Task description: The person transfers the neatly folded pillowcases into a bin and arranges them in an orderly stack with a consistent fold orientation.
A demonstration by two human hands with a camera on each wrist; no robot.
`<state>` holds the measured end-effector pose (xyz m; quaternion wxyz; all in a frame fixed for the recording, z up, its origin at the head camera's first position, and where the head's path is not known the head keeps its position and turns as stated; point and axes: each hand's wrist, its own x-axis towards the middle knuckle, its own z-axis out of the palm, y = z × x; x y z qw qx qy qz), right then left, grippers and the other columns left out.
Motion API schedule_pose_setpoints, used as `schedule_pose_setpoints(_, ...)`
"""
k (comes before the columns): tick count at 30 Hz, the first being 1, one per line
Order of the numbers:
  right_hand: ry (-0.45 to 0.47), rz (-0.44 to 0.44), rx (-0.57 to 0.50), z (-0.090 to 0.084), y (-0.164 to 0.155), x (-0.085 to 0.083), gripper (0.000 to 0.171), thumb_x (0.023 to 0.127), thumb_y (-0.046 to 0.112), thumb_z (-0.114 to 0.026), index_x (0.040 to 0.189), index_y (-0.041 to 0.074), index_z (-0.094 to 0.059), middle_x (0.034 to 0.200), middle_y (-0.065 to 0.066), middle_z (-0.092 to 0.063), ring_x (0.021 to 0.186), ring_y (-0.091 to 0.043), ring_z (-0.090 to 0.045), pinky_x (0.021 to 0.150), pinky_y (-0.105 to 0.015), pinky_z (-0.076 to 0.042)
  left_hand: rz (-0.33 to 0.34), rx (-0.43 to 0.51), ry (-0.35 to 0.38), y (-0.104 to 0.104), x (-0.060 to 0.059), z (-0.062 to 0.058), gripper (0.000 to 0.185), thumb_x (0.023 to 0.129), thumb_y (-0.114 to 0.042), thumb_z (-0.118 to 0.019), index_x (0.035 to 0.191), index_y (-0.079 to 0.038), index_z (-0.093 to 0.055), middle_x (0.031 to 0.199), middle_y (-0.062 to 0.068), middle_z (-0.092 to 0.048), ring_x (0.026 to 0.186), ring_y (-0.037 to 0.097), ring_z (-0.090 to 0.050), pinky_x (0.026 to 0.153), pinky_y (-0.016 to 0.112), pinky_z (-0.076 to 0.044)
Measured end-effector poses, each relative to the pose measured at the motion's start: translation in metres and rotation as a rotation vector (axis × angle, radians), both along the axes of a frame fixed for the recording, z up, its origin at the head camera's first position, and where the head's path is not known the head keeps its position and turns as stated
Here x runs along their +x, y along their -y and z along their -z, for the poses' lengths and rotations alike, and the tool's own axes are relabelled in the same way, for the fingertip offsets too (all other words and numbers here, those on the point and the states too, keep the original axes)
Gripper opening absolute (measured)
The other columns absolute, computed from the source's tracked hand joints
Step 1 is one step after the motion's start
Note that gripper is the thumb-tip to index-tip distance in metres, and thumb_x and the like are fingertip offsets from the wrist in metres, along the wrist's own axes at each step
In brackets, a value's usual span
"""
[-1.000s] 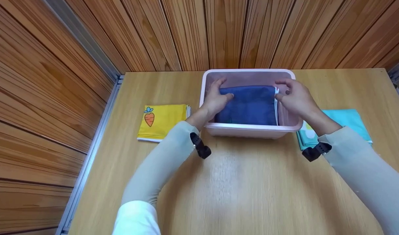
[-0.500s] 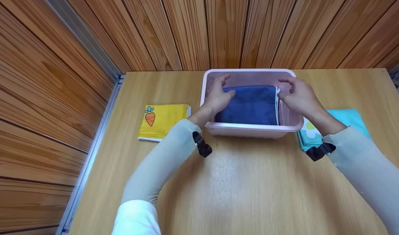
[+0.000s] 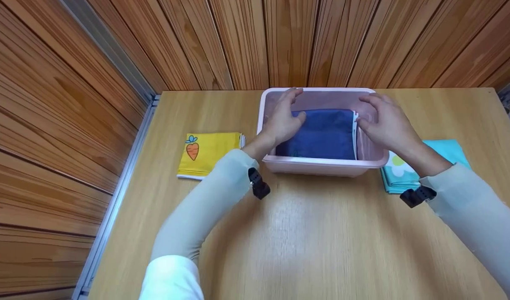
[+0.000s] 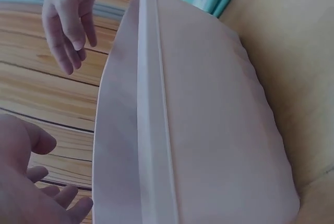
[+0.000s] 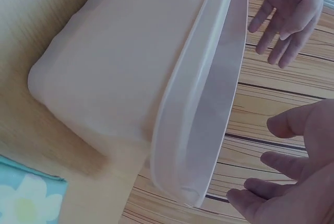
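Observation:
A pale pink plastic bin [image 3: 317, 168] stands at the back of the table, with a folded dark blue cloth [image 3: 325, 137] lying inside it. Over the bin's left part hovers my left hand [image 3: 282, 123], fingers spread and holding nothing. My right hand [image 3: 388, 125] is over the right end, thumb near the cloth's white edge in the head view, also holding nothing. Both wrist views show the left hand [image 4: 26, 174] and the right hand [image 5: 297, 169] raised above the bin's rim, fingers loosely bent. From those low angles the bin's wall hides the blue cloth.
Left of the bin lies a folded yellow cloth [image 3: 213, 152] with a carrot print. A folded turquoise cloth [image 3: 448, 151] with a flower print is at the right, partly under the right forearm in view. Wood-panelled walls [image 3: 288, 46] border the table's back and left.
Both hands have drifted slightly, the left hand rightward and away from me, the right hand a little to the right. The blue cloth and bin stay in place.

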<state>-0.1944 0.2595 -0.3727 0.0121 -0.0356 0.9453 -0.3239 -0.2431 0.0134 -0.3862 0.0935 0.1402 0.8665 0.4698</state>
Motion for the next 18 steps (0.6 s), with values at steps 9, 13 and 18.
schedule_pose_setpoints(9, -0.014, -0.009, 0.063, 0.000, -0.007, 0.003, 0.065, 0.099, 0.021, -0.064, 0.155, 0.002, -0.039, 0.159, -0.029, -0.028, 0.145, -0.049, -0.025, 0.105, -0.073, -0.035, 0.119, -0.327, -0.144, -0.008, 0.010, -0.004, 0.066, 0.104, -0.038, -0.057, 0.162, -0.024, -0.029, 0.171, -0.007, -0.012, 0.154, 0.015, -0.020, 0.122, 0.056, -0.020)
schedule_pose_setpoints(13, -0.021, -0.020, 0.096, 0.002, -0.011, 0.006, 0.069, 0.100, 0.029, -0.063, 0.157, 0.003, -0.036, 0.162, -0.030, -0.023, 0.148, -0.049, -0.019, 0.104, -0.074, -0.033, 0.148, -0.422, -0.169, -0.009, 0.013, -0.004, 0.070, 0.103, -0.051, -0.051, 0.163, -0.027, -0.023, 0.171, -0.008, -0.006, 0.156, 0.015, -0.014, 0.124, 0.051, -0.012)
schedule_pose_setpoints(18, -0.001, -0.043, 0.135, 0.004, -0.016, 0.011, 0.080, 0.100, 0.041, -0.061, 0.162, 0.008, -0.023, 0.168, -0.026, -0.004, 0.153, -0.047, -0.001, 0.104, -0.079, -0.023, 0.177, -0.533, -0.212, -0.012, 0.017, -0.002, 0.075, 0.103, -0.060, -0.041, 0.165, -0.026, -0.017, 0.172, -0.006, 0.000, 0.157, 0.019, -0.005, 0.124, 0.047, 0.002)
